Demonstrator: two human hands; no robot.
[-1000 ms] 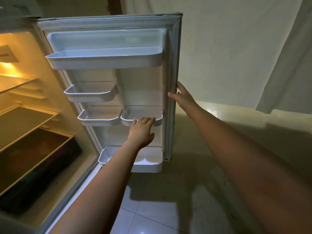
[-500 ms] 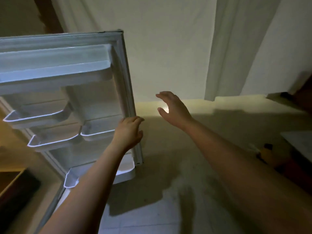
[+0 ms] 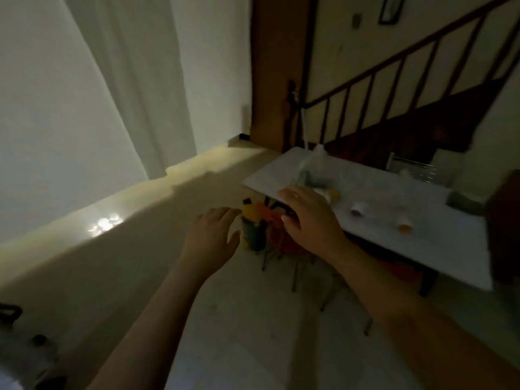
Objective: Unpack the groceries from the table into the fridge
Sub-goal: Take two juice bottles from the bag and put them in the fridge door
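A white table (image 3: 439,243) stands at the right in a dim room. Blurred groceries lie on it: a pale green bag (image 3: 312,175), a yellow item (image 3: 333,195) and two small light cups or tubs (image 3: 358,208) (image 3: 405,224). My right hand (image 3: 309,220) hovers empty over the table's near left edge, fingers spread. My left hand (image 3: 211,237) is empty too, fingers apart, over the floor left of the table. The fridge is out of view.
Colourful items, a yellow and green container (image 3: 251,226) and something red-orange (image 3: 281,237), sit on the floor under the table among thin metal legs. White curtains (image 3: 112,80) hang at the left. A wooden post (image 3: 278,66) and stair railing (image 3: 394,88) rise behind the table.
The view has swung right from the open fridge door to the table. Both hands have left the door and now reach toward the table, empty.
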